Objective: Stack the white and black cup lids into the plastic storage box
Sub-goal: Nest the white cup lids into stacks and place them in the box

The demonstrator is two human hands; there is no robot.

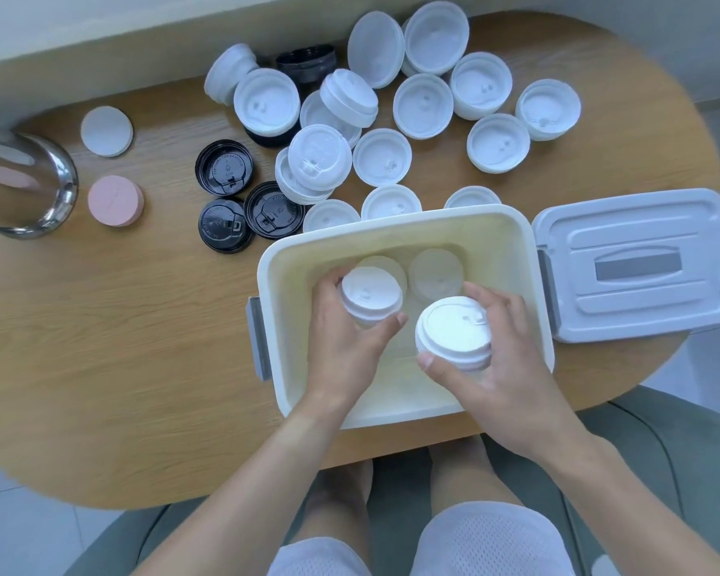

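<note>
Both hands reach into the open storage box on the wooden table. Left hand grips a small stack of white lids, fingers curled round its sides; right hand clasps a second white stack the same way. Two more white stacks sit at the box's far end. Loose white lids and black lids lie scattered beyond, the box cover to the right
</note>
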